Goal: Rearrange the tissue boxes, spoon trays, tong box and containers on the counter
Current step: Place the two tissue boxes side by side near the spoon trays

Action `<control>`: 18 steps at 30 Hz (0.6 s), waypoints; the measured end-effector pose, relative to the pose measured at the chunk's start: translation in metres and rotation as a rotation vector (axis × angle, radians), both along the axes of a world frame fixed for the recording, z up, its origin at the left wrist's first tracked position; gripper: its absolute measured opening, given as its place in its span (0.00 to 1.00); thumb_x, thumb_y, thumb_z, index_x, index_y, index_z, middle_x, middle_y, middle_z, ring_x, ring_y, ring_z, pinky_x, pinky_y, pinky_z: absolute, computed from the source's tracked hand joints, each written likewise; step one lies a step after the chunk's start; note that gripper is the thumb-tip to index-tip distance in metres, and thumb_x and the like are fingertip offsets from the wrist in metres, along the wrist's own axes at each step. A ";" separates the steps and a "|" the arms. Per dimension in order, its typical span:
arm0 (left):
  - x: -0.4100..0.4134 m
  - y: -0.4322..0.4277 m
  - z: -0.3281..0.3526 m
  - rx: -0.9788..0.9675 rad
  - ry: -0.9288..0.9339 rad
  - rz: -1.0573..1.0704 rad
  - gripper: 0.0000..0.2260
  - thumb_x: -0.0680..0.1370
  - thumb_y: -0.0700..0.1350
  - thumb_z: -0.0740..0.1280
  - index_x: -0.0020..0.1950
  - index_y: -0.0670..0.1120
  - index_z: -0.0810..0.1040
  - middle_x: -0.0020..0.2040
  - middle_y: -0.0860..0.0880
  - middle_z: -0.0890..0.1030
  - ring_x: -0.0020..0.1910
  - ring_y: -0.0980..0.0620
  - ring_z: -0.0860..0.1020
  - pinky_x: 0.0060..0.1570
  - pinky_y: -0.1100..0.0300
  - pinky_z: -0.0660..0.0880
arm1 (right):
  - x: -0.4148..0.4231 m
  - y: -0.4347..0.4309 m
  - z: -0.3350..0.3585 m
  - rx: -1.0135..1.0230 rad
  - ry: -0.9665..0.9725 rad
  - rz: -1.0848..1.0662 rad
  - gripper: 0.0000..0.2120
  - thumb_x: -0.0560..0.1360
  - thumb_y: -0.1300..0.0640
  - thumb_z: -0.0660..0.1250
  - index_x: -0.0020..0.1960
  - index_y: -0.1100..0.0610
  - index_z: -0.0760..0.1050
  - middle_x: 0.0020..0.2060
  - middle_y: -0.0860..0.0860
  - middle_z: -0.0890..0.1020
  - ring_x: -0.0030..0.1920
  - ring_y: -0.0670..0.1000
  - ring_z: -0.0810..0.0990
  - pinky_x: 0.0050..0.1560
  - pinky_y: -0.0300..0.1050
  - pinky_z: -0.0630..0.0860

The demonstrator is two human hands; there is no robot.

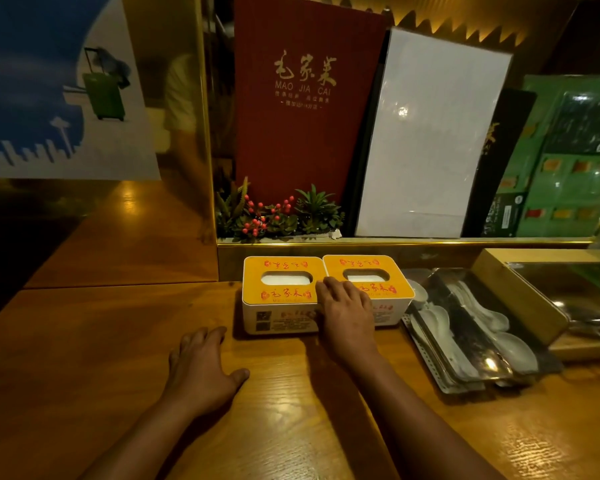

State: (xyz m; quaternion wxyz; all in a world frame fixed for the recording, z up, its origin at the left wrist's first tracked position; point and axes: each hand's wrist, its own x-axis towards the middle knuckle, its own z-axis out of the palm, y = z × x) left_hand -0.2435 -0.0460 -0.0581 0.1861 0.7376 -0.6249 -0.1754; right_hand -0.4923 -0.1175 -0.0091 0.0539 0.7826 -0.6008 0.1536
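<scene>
Two white tissue boxes with orange lids stand side by side against the back ledge: the left tissue box (278, 299) and the right tissue box (371, 271). My right hand (347, 313) lies over the front left corner of the right box, fingers spread on its lid and on the seam between the boxes. My left hand (201, 365) rests flat on the wooden counter (84, 358), below and to the left of the left box, holding nothing. A spoon tray (465, 327) with white spoons under a clear lid sits to the right of the boxes.
A wooden box with a clear lid (520, 296) stands at the far right, beside the spoon tray. Behind the ledge lean a red menu (302, 98), a white board (426, 133) and a green menu (568, 168). A small plant (278, 216) sits on the ledge.
</scene>
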 end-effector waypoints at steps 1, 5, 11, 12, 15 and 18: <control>-0.001 0.000 -0.001 -0.003 0.001 0.003 0.45 0.68 0.67 0.72 0.79 0.53 0.60 0.78 0.49 0.64 0.76 0.45 0.61 0.74 0.44 0.60 | 0.000 0.000 0.000 -0.001 -0.005 -0.002 0.33 0.77 0.44 0.68 0.78 0.51 0.61 0.77 0.52 0.65 0.77 0.58 0.60 0.75 0.61 0.57; -0.004 -0.003 0.002 -0.047 0.056 -0.032 0.44 0.69 0.63 0.74 0.80 0.55 0.57 0.79 0.51 0.63 0.77 0.48 0.59 0.74 0.40 0.59 | 0.002 0.000 -0.003 -0.010 -0.021 -0.008 0.33 0.77 0.44 0.68 0.78 0.51 0.62 0.77 0.53 0.67 0.76 0.59 0.61 0.74 0.62 0.58; -0.012 -0.006 0.007 -0.022 0.089 -0.048 0.46 0.70 0.61 0.74 0.81 0.57 0.52 0.80 0.53 0.60 0.79 0.49 0.56 0.73 0.32 0.54 | 0.002 -0.001 -0.004 -0.012 -0.025 -0.021 0.33 0.77 0.44 0.68 0.78 0.51 0.61 0.77 0.53 0.66 0.77 0.59 0.61 0.75 0.62 0.57; -0.011 -0.006 0.006 -0.012 0.085 -0.046 0.46 0.70 0.61 0.74 0.81 0.56 0.52 0.81 0.52 0.59 0.80 0.48 0.55 0.74 0.32 0.53 | 0.003 -0.001 -0.004 -0.012 -0.024 -0.023 0.34 0.77 0.44 0.69 0.78 0.51 0.61 0.77 0.53 0.66 0.77 0.59 0.61 0.75 0.62 0.57; -0.010 -0.005 0.002 -0.004 0.075 -0.052 0.46 0.70 0.62 0.73 0.81 0.57 0.52 0.81 0.51 0.59 0.80 0.48 0.54 0.74 0.32 0.51 | 0.003 -0.001 -0.005 -0.010 -0.019 -0.028 0.35 0.76 0.44 0.70 0.78 0.51 0.61 0.77 0.53 0.66 0.77 0.59 0.61 0.75 0.62 0.57; -0.008 -0.007 0.000 -0.002 0.082 -0.068 0.46 0.70 0.63 0.73 0.81 0.57 0.53 0.81 0.52 0.60 0.80 0.48 0.55 0.74 0.32 0.51 | 0.004 -0.001 -0.006 0.001 -0.017 -0.034 0.35 0.76 0.44 0.69 0.79 0.51 0.60 0.78 0.53 0.64 0.77 0.59 0.59 0.76 0.62 0.55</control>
